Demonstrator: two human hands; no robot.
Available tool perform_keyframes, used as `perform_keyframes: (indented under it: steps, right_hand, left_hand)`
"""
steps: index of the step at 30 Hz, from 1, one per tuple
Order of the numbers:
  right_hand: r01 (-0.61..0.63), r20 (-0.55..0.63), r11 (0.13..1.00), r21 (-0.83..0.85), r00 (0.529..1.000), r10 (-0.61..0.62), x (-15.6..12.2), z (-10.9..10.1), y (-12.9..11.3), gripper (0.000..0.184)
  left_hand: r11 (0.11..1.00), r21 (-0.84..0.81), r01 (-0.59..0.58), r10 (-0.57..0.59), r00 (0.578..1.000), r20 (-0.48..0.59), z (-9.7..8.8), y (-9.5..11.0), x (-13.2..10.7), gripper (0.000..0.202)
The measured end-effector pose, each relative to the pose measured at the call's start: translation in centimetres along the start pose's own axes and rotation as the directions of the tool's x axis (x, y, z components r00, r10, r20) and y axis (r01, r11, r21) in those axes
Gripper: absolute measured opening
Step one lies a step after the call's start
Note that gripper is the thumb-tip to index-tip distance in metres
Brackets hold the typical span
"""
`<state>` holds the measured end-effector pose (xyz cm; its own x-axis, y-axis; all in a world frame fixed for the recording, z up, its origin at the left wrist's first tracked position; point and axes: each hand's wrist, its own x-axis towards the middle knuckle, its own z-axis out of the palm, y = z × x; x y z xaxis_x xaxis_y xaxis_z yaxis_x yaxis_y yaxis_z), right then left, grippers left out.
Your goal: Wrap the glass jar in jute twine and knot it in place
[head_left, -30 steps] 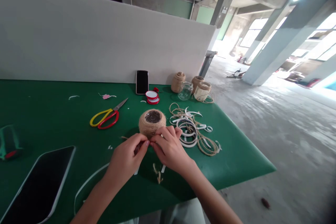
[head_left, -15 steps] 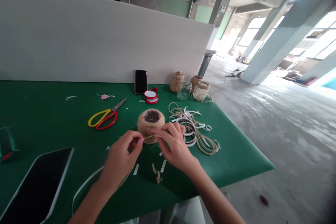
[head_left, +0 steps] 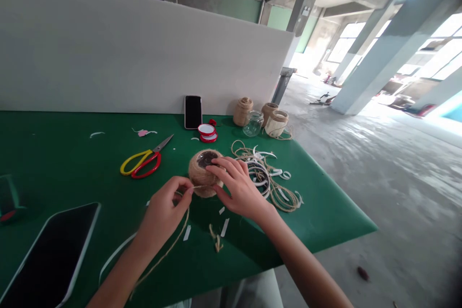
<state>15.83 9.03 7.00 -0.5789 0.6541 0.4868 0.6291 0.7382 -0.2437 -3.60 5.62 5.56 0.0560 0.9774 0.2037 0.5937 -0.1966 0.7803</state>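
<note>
A jar wrapped in brown string (head_left: 202, 173) lies on its side on the green table (head_left: 72, 163). The right hand (head_left: 236, 187) rests on top, fingers spread, holding it down. The left hand (head_left: 164, 211) pinches the loose string (head_left: 169, 243) just beside the jar. Yellow and red scissors (head_left: 142, 162) lie near.

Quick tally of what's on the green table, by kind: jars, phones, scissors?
Twine-wrapped jars: 4, one under the right hand, three at the back
Bare glass jar: 1
Phones: 2
Scissors: 1
Total: 8
</note>
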Motion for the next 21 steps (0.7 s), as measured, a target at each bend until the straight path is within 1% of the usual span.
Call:
perform_keyframes:
  steps: [4, 8, 14, 21]
  right_hand:
    - [-0.009, -0.013, 1.0, 0.006, 1.0, 0.009, 0.0, 0.2, 0.0, 0.038]
    - [0.005, -0.042, 1.0, 0.0, 0.999, -0.005, 0.1, 0.5, 0.1, 0.047]
    - [0.023, -0.054, 0.999, -0.047, 0.998, -0.025, 0.2, 0.8, 0.4, 0.039]
    - [0.024, -0.017, 1.0, -0.011, 1.0, -0.025, 0.2, 0.5, 0.9, 0.038]
  left_hand:
    - [1.0, 0.023, -0.008, 0.009, 1.0, -0.005, -0.1, -0.3, 0.3, 0.018]
    - [0.999, 0.041, -0.014, 0.015, 1.0, -0.015, -0.2, -0.6, 0.5, 0.021]
    - [0.997, 0.071, -0.01, 0.011, 1.0, -0.018, -0.1, -0.8, 0.9, 0.023]
    - [0.999, -0.005, 0.044, -0.043, 0.999, 0.016, -0.4, -0.8, 1.6, 0.023]
